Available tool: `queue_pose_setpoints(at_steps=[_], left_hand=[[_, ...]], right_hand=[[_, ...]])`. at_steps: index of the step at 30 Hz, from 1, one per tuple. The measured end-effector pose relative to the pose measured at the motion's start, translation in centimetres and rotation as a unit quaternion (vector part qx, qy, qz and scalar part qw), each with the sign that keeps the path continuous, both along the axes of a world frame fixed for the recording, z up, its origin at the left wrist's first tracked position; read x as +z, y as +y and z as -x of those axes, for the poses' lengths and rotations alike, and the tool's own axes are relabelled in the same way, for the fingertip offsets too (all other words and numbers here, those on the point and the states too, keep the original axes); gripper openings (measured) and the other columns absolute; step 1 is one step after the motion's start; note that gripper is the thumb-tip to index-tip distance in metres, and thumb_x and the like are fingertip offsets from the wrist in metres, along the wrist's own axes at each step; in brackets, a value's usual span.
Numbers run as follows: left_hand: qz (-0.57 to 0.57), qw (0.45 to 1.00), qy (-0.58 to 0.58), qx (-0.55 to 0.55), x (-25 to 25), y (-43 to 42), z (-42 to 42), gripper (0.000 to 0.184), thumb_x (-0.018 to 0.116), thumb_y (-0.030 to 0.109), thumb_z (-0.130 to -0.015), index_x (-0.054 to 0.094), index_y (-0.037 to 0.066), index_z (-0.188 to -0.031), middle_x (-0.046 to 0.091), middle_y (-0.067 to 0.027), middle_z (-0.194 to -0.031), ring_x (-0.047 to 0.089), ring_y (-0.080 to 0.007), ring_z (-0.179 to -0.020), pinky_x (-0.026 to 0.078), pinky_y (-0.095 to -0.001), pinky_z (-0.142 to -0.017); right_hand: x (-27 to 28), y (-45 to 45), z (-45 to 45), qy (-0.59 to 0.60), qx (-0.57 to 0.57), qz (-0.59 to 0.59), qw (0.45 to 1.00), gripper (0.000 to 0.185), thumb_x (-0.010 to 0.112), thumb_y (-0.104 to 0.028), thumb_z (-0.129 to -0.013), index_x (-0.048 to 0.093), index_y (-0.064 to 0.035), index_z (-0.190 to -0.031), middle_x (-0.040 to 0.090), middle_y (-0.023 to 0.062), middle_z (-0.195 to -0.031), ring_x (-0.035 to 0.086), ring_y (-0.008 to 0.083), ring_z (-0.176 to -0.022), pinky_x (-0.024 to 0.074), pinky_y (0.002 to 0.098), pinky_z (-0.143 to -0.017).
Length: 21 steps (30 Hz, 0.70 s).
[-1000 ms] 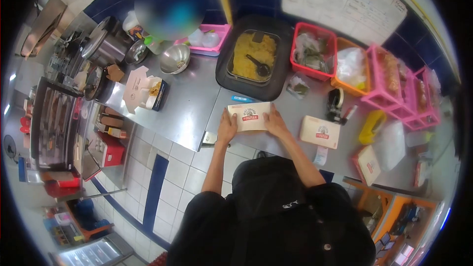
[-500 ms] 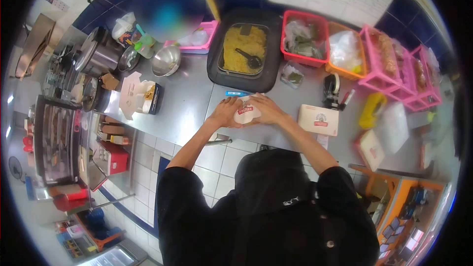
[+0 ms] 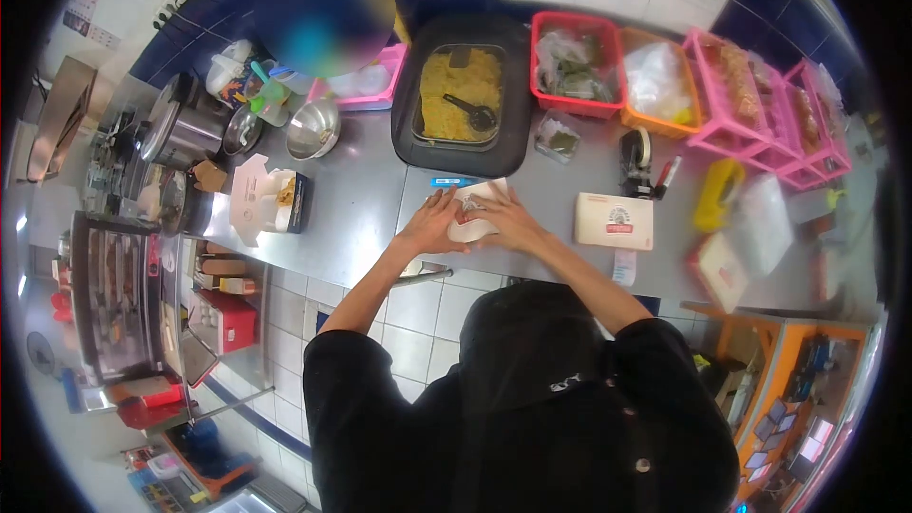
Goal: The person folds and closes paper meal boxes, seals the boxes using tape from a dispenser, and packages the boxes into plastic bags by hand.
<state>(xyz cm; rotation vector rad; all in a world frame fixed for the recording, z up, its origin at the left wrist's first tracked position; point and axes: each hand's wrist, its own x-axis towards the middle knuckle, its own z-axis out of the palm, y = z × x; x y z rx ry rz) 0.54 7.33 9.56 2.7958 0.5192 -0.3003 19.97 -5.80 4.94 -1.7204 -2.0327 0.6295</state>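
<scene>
A small white printed box [image 3: 472,220] is between my two hands at the front edge of the steel counter. My left hand [image 3: 435,223] grips its left side, with the fingers over the top. From the right, my right hand [image 3: 509,220] holds the same box, fingers spread across its lid and partly hiding the print. Just behind the box lies a blue item [image 3: 454,181]. A closed printed box [image 3: 614,221] rests to the right, with a paper slip [image 3: 624,267] at its front edge.
Behind stands a tray of yellow food [image 3: 461,95] with a black spoon. Red [image 3: 578,107] and orange [image 3: 676,122] baskets, pink racks [image 3: 741,144] and a tape dispenser [image 3: 636,166] are right. An open food box [image 3: 259,201] and metal bowl [image 3: 313,128] stand left.
Both hands have closed in over the box from its sides, and the box is now turned and partly covered. The camera view has shifted.
</scene>
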Motion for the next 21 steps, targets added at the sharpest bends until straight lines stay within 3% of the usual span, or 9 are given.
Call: queue_pose_setpoints(at_steps=[6, 10, 12, 16, 18, 19, 21], left_hand=[[0.008, 1.000, -0.006, 0.000, -1.2, 0.9, -0.3, 0.081, 0.082, 0.055, -0.072, 0.054, 0.003, -0.127, 0.032, -0.0283, -0.156, 0.041, -0.0518, -0.137, 0.040, -0.0518, -0.113], [-0.013, 0.998, -0.036, -0.046, -2.2, 1.1, 1.1, 0.068, 0.081, 0.044, -0.075, 0.054, 0.012, -0.128, 0.030, -0.0260, -0.157, 0.040, -0.0508, -0.137, 0.038, -0.0558, -0.113], [-0.020, 0.996, -0.051, -0.067, -2.4, 1.3, 1.5, 0.067, 0.083, 0.041, -0.074, 0.053, 0.017, -0.128, 0.027, -0.0252, -0.159, 0.037, -0.0529, -0.138, 0.038, -0.0589, -0.113], [0.008, 0.998, -0.003, -0.064, -1.7, 1.2, 1.5, 0.063, 0.086, 0.032, -0.073, 0.053, 0.021, -0.126, 0.020, -0.0240, -0.162, 0.031, -0.0529, -0.142, 0.033, -0.0642, -0.115], [0.010, 0.998, -0.003, -0.065, -1.1, 0.8, 1.2, 0.060, 0.086, 0.030, -0.073, 0.054, 0.022, -0.123, 0.019, -0.0240, -0.162, 0.029, -0.0529, -0.143, 0.031, -0.0646, -0.116], [0.017, 0.998, 0.002, -0.066, -0.8, 0.3, 1.1, 0.056, 0.086, 0.032, -0.073, 0.056, 0.020, -0.118, 0.019, -0.0238, -0.162, 0.027, -0.0536, -0.144, 0.030, -0.0636, -0.117], [0.041, 0.998, -0.002, -0.055, -0.7, -0.3, 0.8, 0.045, 0.085, 0.033, -0.075, 0.058, 0.016, -0.106, 0.015, -0.0232, -0.164, 0.022, -0.0538, -0.146, 0.027, -0.0653, -0.117]], right_hand=[[-1.6, 0.4, 0.2, 0.018, -0.038, -0.002, 0.999, 0.059, 0.081, -0.029, -0.076, 0.064, -0.0285, -0.132, 0.049, 0.0024, -0.153, 0.020, 0.0369, -0.153, 0.0135, 0.0613, -0.123], [-2.6, -0.2, -0.5, -0.017, -0.027, -0.036, 0.999, 0.054, 0.078, -0.021, -0.078, 0.065, -0.0271, -0.130, 0.047, 0.0029, -0.155, 0.021, 0.0345, -0.153, 0.0163, 0.0574, -0.124], [-2.6, -0.7, -1.1, 0.100, -0.035, -0.021, 0.994, 0.058, 0.074, -0.005, -0.073, 0.066, -0.0249, -0.127, 0.044, 0.0049, -0.157, 0.023, 0.0328, -0.153, 0.0178, 0.0540, -0.125], [-3.7, -2.2, -2.6, 0.181, -0.048, -0.024, 0.982, 0.052, 0.072, -0.001, -0.075, 0.068, -0.0186, -0.124, 0.040, 0.0104, -0.159, 0.023, 0.0329, -0.153, 0.0217, 0.0486, -0.125], [-4.7, -3.4, -2.5, 0.215, -0.214, -0.052, 0.951, 0.045, 0.070, 0.000, -0.079, 0.070, -0.0165, -0.121, 0.038, 0.0133, -0.159, 0.024, 0.0364, -0.151, 0.0255, 0.0443, -0.124], [-5.1, -3.7, -2.3, 0.212, -0.220, -0.053, 0.951, 0.045, 0.070, 0.000, -0.079, 0.070, -0.0165, -0.121, 0.038, 0.0133, -0.159, 0.024, 0.0364, -0.151, 0.0255, 0.0443, -0.124], [-6.5, -4.3, -1.6, 0.425, -0.291, -0.033, 0.856, 0.035, 0.066, 0.001, -0.080, 0.072, -0.0115, -0.112, 0.037, 0.0185, -0.158, 0.026, 0.0392, -0.150, 0.0277, 0.0448, -0.122]])
